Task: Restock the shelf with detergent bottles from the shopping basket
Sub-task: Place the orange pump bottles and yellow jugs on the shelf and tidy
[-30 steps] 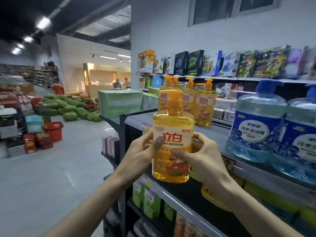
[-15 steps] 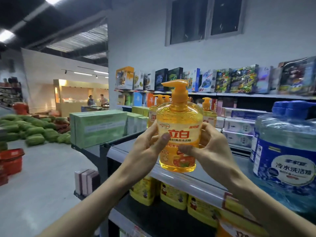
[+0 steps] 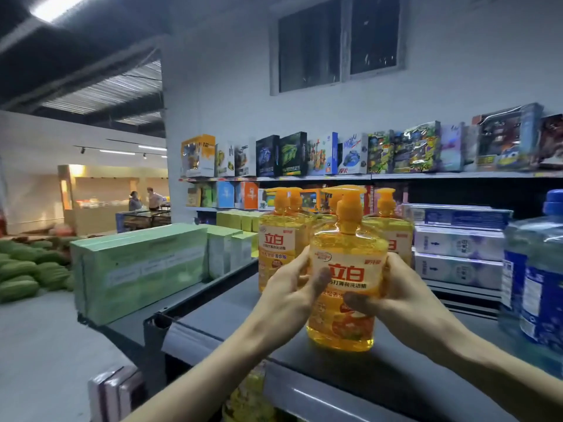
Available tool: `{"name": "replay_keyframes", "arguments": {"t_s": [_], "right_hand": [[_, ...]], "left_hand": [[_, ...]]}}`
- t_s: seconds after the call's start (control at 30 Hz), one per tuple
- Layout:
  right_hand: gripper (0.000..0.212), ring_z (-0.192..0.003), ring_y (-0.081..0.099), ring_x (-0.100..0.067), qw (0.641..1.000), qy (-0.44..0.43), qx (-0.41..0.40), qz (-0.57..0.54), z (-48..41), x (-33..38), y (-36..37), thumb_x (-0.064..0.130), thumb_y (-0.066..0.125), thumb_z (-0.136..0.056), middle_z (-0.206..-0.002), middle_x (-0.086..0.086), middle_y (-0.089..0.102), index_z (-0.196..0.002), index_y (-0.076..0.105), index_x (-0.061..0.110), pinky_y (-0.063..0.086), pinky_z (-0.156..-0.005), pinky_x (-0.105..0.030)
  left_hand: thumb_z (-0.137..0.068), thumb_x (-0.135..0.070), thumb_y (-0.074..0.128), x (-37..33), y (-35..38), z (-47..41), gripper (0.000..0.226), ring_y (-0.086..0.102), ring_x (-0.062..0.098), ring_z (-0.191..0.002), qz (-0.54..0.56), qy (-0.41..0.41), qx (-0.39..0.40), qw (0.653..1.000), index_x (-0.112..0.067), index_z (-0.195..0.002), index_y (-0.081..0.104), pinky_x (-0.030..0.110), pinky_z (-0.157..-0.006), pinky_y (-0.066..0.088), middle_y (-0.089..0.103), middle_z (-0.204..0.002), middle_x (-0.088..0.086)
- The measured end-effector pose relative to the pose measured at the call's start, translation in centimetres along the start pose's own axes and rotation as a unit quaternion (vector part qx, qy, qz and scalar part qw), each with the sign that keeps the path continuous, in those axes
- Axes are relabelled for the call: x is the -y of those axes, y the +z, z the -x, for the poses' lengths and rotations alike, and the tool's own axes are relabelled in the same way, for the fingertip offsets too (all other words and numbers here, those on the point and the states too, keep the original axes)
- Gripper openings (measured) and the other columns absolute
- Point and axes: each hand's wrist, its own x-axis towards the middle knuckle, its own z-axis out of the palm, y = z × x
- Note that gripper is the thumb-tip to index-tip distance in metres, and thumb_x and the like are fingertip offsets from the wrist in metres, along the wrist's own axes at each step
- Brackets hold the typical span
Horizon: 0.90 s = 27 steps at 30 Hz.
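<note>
Both hands (image 3: pixel 292 295) grip a rounded, translucent yellow pump bottle (image 3: pixel 345 287)

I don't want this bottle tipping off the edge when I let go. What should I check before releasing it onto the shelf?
1. Left hand and right hand both grip the yellow bottle: ok.
2. Bottle upright, label facing out: ok.
3. Base resting on the shelf: cannot tell.
4. Base behind the shelf's front edge: ok.
5. Apart from the blue jug: ok.
</note>
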Motion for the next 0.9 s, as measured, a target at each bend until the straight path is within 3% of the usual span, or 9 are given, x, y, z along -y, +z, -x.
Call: {"name": "replay_keyframes", "arguments": {"t_s": [0.13, 0.33, 0.53, 0.6, 0.67, 0.8, 0.9], "right_hand": [[0.063, -0.116, 0.071, -0.008, 0.998, 0.027, -0.032, 0.035, -0.9, -0.3, 1.0, 0.023, 0.088, -0.080, -0.122, 0.013, 0.074, -0.132, 0.052, 0.025, 0.060, -0.101, -0.048], [0.062, -0.115, 0.072, -0.009, 0.995, 0.053, -0.049, 0.063, -1.8, 0.0, 1.8, 0.035, 0.087, -0.080, -0.123, 0.013, 0.075, -0.132, 0.055, 0.030, 0.059, -0.102, -0.048], [0.070, -0.114, 0.070, 0.000, 0.985, 0.051, -0.053, 0.156, -0.6, 0.7, 2.0, 0.061, 0.076, -0.077, -0.123, 0.023, 0.072, -0.138, 0.051, 0.040, 0.059, -0.097, -0.030], [0.063, -0.112, 0.070, 0.003, 0.983, 0.056, -0.039, 0.170, 0.0, 0.9, 2.2, 0.059, 0.075, -0.078, -0.121, 0.025, 0.073, -0.135, 0.052, 0.042, 0.060, -0.094, -0.026], [0.051, -0.114, 0.070, 0.002, 0.982, 0.060, -0.045, 0.175, 0.5, 0.8, 2.6, 0.054, 0.071, -0.081, -0.121, 0.023, 0.073, -0.127, 0.053, 0.044, 0.061, -0.095, -0.027], [0.036, -0.116, 0.069, 0.000, 0.974, 0.056, -0.057, 0.212, 0.1, 0.2, 2.7, 0.035, 0.072, -0.097, -0.123, 0.020, 0.071, -0.127, 0.053, 0.038, 0.061, -0.097, -0.027], [0.037, -0.111, 0.067, 0.004, 0.968, 0.054, -0.050, 0.242, -0.8, 0.0, 2.6, 0.029, 0.071, -0.100, -0.120, 0.023, 0.070, -0.131, 0.052, 0.034, 0.058, -0.092, -0.016]], "left_hand": [[-0.108, -0.037, 0.052, 1.2, -0.9, -1.3, 0.038, 0.065, 0.010, -0.128, 0.014, -0.011, 0.009, 1.000, -0.030, -0.146, 0.055, 0.046, -0.109, 0.055, 0.070, -0.136, -0.009], [-0.105, -0.041, 0.055, 2.7, -1.8, -2.4, 0.040, 0.069, 0.010, -0.123, 0.039, -0.021, 0.009, 0.999, -0.031, -0.143, 0.057, 0.043, -0.103, 0.059, 0.073, -0.131, -0.009], [-0.099, -0.047, 0.061, 3.4, -3.2, -1.7, 0.053, 0.064, 0.002, -0.127, -0.011, -0.032, 0.051, 0.998, -0.041, -0.150, 0.050, 0.030, -0.103, 0.058, 0.070, -0.133, -0.020], [-0.102, -0.037, 0.064, 3.9, -3.6, -0.8, 0.041, 0.064, -0.005, -0.122, -0.050, -0.034, 0.060, 0.996, -0.046, -0.141, 0.054, 0.020, -0.100, 0.056, 0.070, -0.126, -0.028], [-0.103, -0.035, 0.065, 4.4, -3.9, 0.1, 0.037, 0.063, -0.010, -0.120, -0.089, -0.039, 0.059, 0.994, -0.047, -0.137, 0.056, 0.019, -0.102, 0.055, 0.069, -0.123, -0.034], [-0.100, -0.047, 0.064, 4.5, -3.9, 0.1, 0.068, 0.058, -0.004, -0.131, -0.147, -0.031, 0.088, 0.985, -0.029, -0.162, 0.039, 0.030, -0.113, 0.051, 0.063, -0.138, -0.029], [-0.103, -0.043, 0.062, 4.2, -3.6, -0.7, 0.071, 0.057, -0.005, -0.125, -0.182, -0.033, 0.119, 0.976, -0.030, -0.165, 0.029, 0.016, -0.109, 0.046, 0.059, -0.129, -0.034]]}}
